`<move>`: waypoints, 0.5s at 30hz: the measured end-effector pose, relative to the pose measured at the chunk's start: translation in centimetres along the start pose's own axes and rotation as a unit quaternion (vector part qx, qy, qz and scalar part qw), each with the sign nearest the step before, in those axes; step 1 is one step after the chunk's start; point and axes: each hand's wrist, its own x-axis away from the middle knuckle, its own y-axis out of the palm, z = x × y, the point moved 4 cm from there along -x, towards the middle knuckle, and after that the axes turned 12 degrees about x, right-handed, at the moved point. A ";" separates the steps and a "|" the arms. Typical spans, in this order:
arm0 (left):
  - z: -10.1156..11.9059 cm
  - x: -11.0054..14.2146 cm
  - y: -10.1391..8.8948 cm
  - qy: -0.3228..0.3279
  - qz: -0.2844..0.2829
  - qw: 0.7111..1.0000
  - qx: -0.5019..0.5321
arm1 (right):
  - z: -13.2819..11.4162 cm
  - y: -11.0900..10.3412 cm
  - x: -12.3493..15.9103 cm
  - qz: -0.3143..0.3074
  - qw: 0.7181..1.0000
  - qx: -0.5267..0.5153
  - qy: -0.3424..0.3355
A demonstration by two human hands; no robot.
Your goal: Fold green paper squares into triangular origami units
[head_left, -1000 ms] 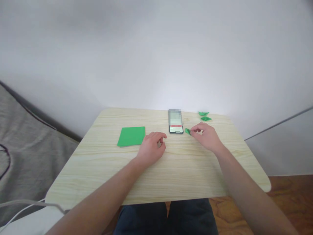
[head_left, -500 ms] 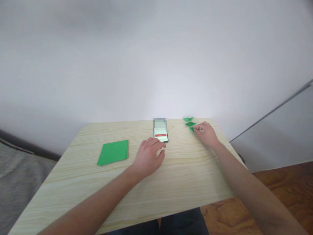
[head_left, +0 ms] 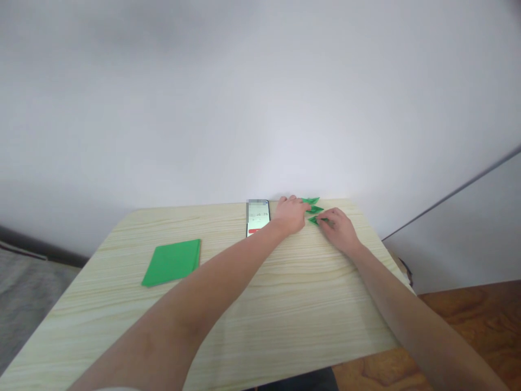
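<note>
Three small green folded paper boats stand in a row at the table's far right: a back boat [head_left: 312, 201], a middle boat [head_left: 315, 209] and a front boat [head_left: 312, 220]. The front boat's right end is pinched between the thumb and fingers of my right hand [head_left: 338, 229], which partly hide it. My left hand [head_left: 291, 213] reaches in from the left with its fingers apart. Its fingertips are at the left ends of the back and middle boats, holding nothing that I can see; whether they touch is unclear.
A stack of green square paper [head_left: 173, 262] lies on the left of the pale wooden table [head_left: 285, 304]. Left of the boats is a phone [head_left: 258, 214] with a lit screen, its lower part behind my left forearm. A white wall [head_left: 260, 108] rises along the table's back edge.
My left hand has moved forward and right, from in front of the phone to beside the boats. My right hand stays at the front boat. The view has shifted slightly right.
</note>
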 end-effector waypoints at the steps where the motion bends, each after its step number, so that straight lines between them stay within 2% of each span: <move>1: -0.1 -0.2 0.1 0.003 -0.002 1.000 -0.003 | -0.1 0.0 -0.1 0.000 1.000 -0.002 -0.004; 6: -0.4 -1.0 0.2 0.009 -0.006 1.000 -0.019 | -0.4 0.5 -0.9 0.003 1.000 -0.008 -0.014; 15: -1.6 -1.9 -0.1 -0.016 -0.012 0.999 -0.025 | 0.0 1.9 -1.9 0.039 0.999 0.001 0.011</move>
